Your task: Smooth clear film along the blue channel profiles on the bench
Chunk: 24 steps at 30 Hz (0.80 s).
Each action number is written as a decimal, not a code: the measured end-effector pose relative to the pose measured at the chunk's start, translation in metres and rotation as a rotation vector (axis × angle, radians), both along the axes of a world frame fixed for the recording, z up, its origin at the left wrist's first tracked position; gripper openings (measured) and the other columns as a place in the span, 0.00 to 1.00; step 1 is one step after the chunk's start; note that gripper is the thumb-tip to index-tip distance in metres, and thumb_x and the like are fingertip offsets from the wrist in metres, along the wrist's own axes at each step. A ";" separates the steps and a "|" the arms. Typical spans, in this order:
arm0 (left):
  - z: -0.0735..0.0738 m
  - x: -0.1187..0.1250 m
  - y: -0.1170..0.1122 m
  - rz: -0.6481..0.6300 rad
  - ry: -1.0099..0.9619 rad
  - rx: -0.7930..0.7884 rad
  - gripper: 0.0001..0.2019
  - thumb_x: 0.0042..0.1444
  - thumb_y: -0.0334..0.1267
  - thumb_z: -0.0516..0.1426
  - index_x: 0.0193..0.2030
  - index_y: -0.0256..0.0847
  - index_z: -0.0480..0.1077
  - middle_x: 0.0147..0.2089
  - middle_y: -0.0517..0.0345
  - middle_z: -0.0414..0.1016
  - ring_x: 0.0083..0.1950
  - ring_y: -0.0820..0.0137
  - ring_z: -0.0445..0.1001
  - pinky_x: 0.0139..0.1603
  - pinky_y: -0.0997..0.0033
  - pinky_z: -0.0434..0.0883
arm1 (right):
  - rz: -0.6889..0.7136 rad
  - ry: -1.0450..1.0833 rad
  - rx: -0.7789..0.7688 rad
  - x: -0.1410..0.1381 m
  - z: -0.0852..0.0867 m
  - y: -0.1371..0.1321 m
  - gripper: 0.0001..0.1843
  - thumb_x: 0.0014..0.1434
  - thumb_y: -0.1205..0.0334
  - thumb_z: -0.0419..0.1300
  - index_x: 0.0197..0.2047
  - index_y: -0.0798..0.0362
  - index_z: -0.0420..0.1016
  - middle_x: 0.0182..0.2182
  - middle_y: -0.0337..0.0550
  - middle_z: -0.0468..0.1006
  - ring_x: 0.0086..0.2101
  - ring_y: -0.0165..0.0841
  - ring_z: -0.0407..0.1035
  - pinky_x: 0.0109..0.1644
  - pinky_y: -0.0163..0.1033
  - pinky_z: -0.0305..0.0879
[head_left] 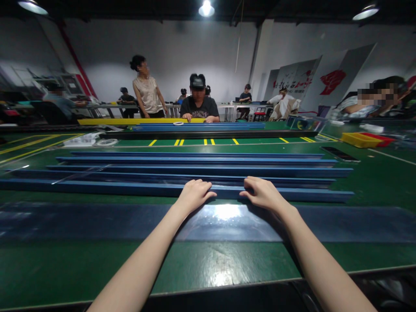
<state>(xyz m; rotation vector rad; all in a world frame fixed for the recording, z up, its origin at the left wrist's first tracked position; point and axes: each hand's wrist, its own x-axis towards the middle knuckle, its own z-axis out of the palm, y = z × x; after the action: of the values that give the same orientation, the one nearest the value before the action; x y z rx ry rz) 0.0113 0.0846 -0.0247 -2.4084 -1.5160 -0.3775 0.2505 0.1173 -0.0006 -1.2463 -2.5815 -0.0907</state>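
Several long blue channel strips lie side by side across the green table (pixel 195 264). My left hand (pixel 195 194) is closed over the nearest blue strip (pixel 97 187), its fingers over the far edge and the thumb along the front face. A short way to the right, my right hand (pixel 262 193) grips the same strip, fingers curled and thumb in front. Just below both hands, a long flat sleeve of clear plastic film (pixel 130 222) stretches across the table and shines in the middle. The fingertips behind the strip are hidden.
Clear film (pixel 81 174) lies over the left part of the strips. A phone (pixel 339 154) and a yellow tray (pixel 360 140) are at the right. A black strip (pixel 208 134) runs farther back. Across the table a co-worker (pixel 199 104) handles a yellow strip (pixel 130 121).
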 end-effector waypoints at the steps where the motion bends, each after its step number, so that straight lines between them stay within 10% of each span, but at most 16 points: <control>1: 0.000 0.000 0.000 0.000 0.001 0.001 0.14 0.57 0.49 0.49 0.34 0.41 0.67 0.35 0.58 0.74 0.38 0.68 0.70 0.36 0.71 0.62 | -0.001 -0.002 0.000 0.000 0.000 0.000 0.09 0.53 0.57 0.54 0.27 0.52 0.62 0.28 0.40 0.69 0.29 0.30 0.62 0.29 0.33 0.49; 24: 0.002 0.002 -0.003 0.047 0.015 -0.028 0.14 0.57 0.49 0.50 0.35 0.40 0.66 0.36 0.56 0.74 0.39 0.67 0.70 0.37 0.71 0.61 | -0.009 -0.101 -0.046 -0.004 -0.005 -0.002 0.19 0.58 0.50 0.47 0.40 0.54 0.71 0.40 0.48 0.74 0.42 0.37 0.66 0.42 0.36 0.57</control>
<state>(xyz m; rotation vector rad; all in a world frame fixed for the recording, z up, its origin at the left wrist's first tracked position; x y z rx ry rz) 0.0136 0.0820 -0.0222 -2.3859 -1.5789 -0.3305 0.2467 0.1150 -0.0054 -1.3010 -2.6781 -0.0990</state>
